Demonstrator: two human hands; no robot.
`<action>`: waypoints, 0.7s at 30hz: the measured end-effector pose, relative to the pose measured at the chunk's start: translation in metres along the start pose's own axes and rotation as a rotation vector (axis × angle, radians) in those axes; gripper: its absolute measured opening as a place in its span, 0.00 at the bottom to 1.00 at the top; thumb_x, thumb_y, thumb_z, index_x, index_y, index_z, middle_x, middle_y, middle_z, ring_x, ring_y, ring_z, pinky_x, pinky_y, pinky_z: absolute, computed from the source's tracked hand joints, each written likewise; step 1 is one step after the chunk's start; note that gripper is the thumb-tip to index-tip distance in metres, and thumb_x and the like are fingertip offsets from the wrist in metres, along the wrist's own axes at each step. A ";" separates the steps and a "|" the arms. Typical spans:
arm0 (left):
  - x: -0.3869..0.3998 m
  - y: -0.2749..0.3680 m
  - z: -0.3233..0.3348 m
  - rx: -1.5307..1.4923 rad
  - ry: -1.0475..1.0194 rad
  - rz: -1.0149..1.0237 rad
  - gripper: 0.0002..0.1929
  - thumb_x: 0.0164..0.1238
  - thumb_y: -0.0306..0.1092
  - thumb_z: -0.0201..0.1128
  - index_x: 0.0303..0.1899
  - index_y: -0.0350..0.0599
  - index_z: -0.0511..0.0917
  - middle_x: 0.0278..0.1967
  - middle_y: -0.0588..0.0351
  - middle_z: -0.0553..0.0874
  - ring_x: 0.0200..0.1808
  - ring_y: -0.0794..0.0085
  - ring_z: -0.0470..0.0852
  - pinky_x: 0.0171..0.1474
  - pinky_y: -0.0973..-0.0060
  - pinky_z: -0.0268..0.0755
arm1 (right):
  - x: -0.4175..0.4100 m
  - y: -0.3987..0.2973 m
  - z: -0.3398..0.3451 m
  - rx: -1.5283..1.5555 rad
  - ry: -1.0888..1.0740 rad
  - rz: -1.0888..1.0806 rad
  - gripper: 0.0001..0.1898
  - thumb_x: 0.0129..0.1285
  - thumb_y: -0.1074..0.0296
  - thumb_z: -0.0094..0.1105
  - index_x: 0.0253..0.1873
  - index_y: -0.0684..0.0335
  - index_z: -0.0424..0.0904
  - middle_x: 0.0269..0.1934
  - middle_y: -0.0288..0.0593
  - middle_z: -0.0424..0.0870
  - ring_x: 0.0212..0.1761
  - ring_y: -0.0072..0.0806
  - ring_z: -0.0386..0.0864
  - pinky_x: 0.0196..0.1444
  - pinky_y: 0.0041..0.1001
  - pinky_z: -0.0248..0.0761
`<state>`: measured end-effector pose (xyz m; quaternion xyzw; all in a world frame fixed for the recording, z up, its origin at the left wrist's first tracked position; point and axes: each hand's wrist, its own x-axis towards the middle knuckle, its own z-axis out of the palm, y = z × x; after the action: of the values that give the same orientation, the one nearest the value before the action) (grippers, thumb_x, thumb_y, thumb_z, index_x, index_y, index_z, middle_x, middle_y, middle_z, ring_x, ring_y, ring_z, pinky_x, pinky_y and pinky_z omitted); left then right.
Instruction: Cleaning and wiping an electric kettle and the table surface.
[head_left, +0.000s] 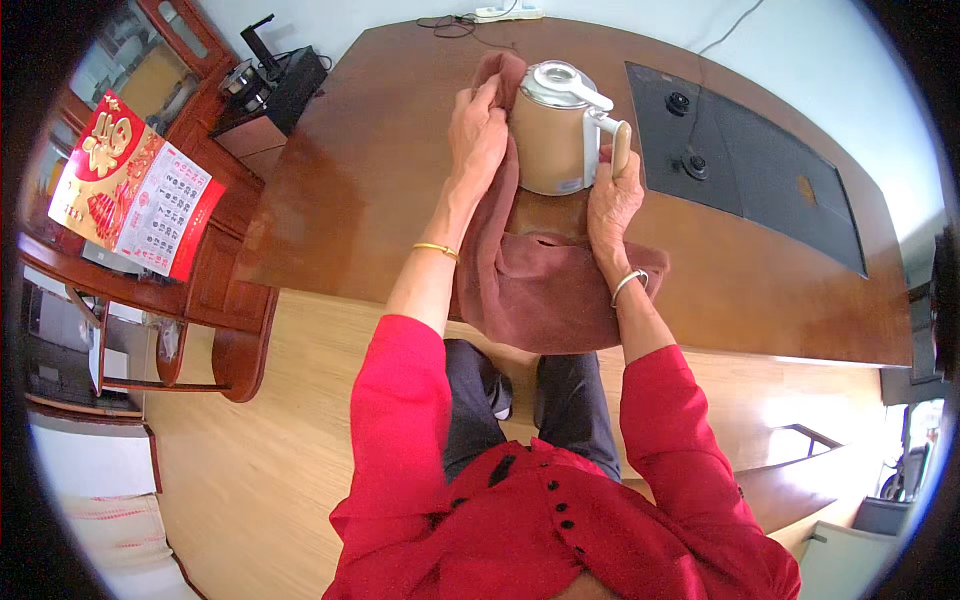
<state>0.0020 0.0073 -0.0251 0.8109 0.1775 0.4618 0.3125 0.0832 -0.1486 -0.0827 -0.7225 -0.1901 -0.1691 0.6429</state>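
A tan electric kettle with a white handle frame and a clear-topped lid is in front of me over the brown table. My left hand grips a bunched end of a reddish-brown cloth against the kettle's left side. The cloth runs down from there and spreads across the table's near edge, part of it hanging over. My right hand is at the kettle's handle on the right, its fingers partly hidden behind the handle. Whether the kettle's base touches the table cannot be told.
A dark panel with black knobs is set in the table at the right. A power strip and cables lie at the back edge. A black appliance and a wooden cabinet with a red calendar stand at left.
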 end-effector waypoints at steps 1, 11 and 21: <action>-0.005 -0.003 0.003 -0.004 -0.008 0.001 0.21 0.63 0.28 0.49 0.58 0.45 0.77 0.51 0.38 0.77 0.56 0.44 0.76 0.59 0.57 0.69 | 0.001 0.002 -0.001 0.024 -0.007 0.054 0.09 0.62 0.75 0.54 0.46 0.61 0.79 0.38 0.44 0.84 0.42 0.36 0.82 0.49 0.33 0.73; -0.058 -0.023 -0.032 0.533 -0.416 0.023 0.11 0.62 0.29 0.55 0.44 0.41 0.79 0.43 0.40 0.79 0.48 0.44 0.78 0.49 0.52 0.72 | -0.002 -0.006 -0.003 0.006 -0.024 0.019 0.07 0.63 0.71 0.53 0.45 0.62 0.74 0.34 0.58 0.82 0.38 0.56 0.80 0.42 0.45 0.71; -0.102 0.042 -0.031 0.161 -0.634 0.157 0.09 0.59 0.28 0.58 0.40 0.39 0.80 0.42 0.46 0.80 0.44 0.52 0.80 0.49 0.59 0.74 | 0.005 0.001 -0.006 -0.069 0.021 -0.022 0.07 0.63 0.71 0.53 0.45 0.62 0.74 0.33 0.57 0.81 0.36 0.53 0.80 0.41 0.43 0.71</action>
<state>-0.0767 -0.0716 -0.0503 0.9475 0.0444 0.1936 0.2507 0.0883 -0.1546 -0.0804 -0.7403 -0.1852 -0.1901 0.6177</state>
